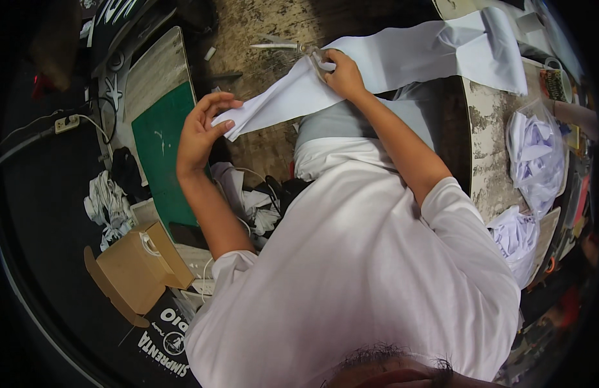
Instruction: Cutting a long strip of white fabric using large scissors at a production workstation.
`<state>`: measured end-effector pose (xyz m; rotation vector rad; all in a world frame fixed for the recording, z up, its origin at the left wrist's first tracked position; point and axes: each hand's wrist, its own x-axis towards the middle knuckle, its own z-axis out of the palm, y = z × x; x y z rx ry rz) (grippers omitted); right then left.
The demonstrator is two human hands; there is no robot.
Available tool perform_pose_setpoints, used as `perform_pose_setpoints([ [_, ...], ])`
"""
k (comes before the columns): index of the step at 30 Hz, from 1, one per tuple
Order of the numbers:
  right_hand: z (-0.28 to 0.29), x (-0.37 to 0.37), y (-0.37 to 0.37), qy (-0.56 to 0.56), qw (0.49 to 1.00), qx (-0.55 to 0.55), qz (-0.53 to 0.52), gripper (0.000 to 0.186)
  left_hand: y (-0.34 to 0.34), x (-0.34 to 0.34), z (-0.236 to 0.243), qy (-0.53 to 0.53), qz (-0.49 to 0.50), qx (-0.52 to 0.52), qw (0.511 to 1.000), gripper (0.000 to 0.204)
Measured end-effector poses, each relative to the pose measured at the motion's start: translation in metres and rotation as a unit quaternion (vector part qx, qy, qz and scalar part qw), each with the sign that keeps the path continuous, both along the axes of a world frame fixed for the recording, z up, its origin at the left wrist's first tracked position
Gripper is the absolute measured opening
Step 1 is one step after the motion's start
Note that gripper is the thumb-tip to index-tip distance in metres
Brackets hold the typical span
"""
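Note:
A long white cloth strip (390, 61) stretches across my lap, from my left hand to the bench on the right. Its narrow left end is folded into several layers. My left hand (199, 129) holds that folded end, with the thumb against the layers and the fingers curved above. Over the strip's upper edge, my right hand (343, 74) is closed around the handles of a pair of scissors (280, 46). Their blades point left, above the cloth's edge and apart from my left hand. The right fingertips are partly hidden by the handles.
A green cutting mat (160, 152) lies on the left bench, with another pair of scissors (114, 92) beyond it. An opened cardboard box (134, 265) stands lower left. On the right are a worn bench (483, 142), plastic bags of white scraps (537, 149) and a mug (556, 81).

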<state>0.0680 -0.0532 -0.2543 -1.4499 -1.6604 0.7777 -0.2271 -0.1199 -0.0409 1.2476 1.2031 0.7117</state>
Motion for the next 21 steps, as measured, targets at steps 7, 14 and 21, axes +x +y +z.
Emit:
perform_pose_setpoints([
  [7,-0.001,0.004,0.023,-0.016,0.995,-0.086,0.042,0.032,-0.003,0.004,0.013,0.01,-0.047,0.02,0.999,0.059],
  [14,0.022,0.032,0.002,0.023,0.996,-0.07,-0.049,0.028,-0.004,-0.024,-0.027,0.067,0.066,-0.033,0.995,0.056],
  [21,0.032,0.069,-0.048,0.001,0.994,-0.052,-0.093,0.03,0.01,-0.036,-0.062,0.161,0.081,-0.123,0.976,0.046],
])
